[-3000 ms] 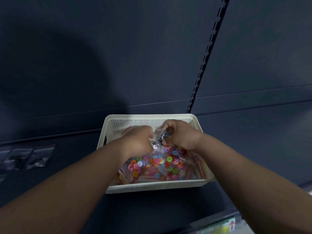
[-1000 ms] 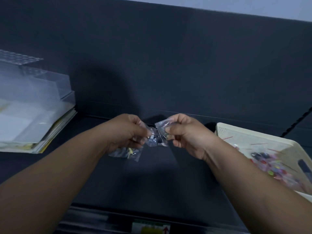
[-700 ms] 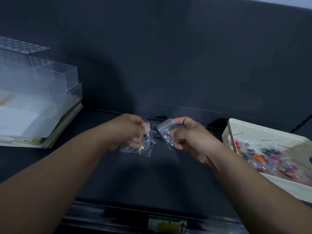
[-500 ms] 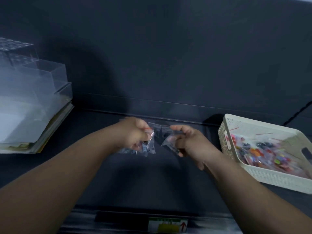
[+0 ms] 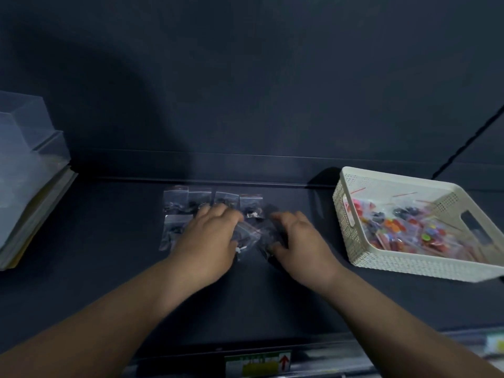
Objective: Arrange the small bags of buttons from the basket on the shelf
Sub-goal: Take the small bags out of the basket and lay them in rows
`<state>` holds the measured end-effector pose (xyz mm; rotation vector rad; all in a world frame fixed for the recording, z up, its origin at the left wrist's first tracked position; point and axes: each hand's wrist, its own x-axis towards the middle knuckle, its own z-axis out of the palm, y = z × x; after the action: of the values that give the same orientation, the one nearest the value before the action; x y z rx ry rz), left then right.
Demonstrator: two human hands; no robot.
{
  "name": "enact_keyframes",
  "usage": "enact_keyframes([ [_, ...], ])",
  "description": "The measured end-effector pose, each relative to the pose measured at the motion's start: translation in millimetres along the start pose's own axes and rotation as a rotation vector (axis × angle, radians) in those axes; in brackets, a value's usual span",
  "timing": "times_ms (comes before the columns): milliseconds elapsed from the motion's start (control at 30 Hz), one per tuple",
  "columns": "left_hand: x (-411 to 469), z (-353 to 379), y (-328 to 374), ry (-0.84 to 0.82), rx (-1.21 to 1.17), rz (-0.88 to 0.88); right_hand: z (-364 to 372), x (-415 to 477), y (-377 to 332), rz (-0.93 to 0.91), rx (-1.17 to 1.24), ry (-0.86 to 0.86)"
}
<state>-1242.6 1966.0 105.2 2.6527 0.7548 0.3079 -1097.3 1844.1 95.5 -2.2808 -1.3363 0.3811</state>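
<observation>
Several small clear bags of dark buttons [image 5: 226, 199] lie in a row near the back of the dark shelf [image 5: 109, 255], and one more bag [image 5: 171, 231] lies in front of the row's left end. My left hand [image 5: 210, 238] rests palm down over bags there, and a bag [image 5: 246, 238] peeks out at its right side. My right hand [image 5: 297, 241] pinches a dark bag [image 5: 268, 237] low on the shelf between thumb and fingers. The cream basket [image 5: 381, 261] stands to the right with many bags of coloured buttons [image 5: 403, 227] inside.
Clear plastic boxes [image 5: 24, 159] on a stack of flat packs stand at the shelf's left end. A dark back panel rises behind the shelf. A green-and-yellow label [image 5: 257, 365] sits on the shelf's front edge.
Both hands have come down from mid-air onto the shelf with their bags. The row of laid-out bags has come into sight. The view has shifted, so the basket shows more fully.
</observation>
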Motion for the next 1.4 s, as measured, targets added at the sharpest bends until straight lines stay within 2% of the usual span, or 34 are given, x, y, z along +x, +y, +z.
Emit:
enact_keyframes([
  [67,-14.4,3.3,-4.0,0.005,0.081,0.112,3.9,-4.3,7.4,-0.145,-0.105,-0.027],
  [167,-26.5,9.4,-11.1,-0.072,0.164,0.226,7.6,-11.0,13.2,-0.2,-0.193,-0.121],
  [333,-26.7,11.7,-9.6,-0.107,0.217,0.174,7.8,-14.3,12.5,-0.131,-0.286,-0.145],
  [600,-18.1,12.1,-3.4,-0.129,0.242,0.12,9.2,-16.4,2.2,-0.102,-0.303,-0.145],
  [733,-16.8,6.0,4.4,-0.058,0.163,0.114,-2.4,-19.8,-0.8,-0.103,-0.212,-0.05],
  [900,7.6,-9.7,51.5,0.041,-0.096,0.143,-54.8,-24.4,1.5,-0.113,-0.049,0.171],
  [1000,27.4,-6.4,87.2,-0.003,-0.297,0.072,-94.9,-30.6,17.9,-0.044,-0.006,0.296],
  [1067,39.4,0.8,111.2,-0.042,-0.337,0.045,-116.9,-35.2,36.6,0.027,-0.015,0.332],
  [1267,69.0,35.9,185.2,-0.077,-0.272,0.042,-161.9,-51.7,111.1,0.143,-0.103,0.283],
  [1400,81.5,62.8,215.3,-0.032,-0.235,-0.105,-182.2,-63.0,170.0,0.122,-0.254,0.197],
])
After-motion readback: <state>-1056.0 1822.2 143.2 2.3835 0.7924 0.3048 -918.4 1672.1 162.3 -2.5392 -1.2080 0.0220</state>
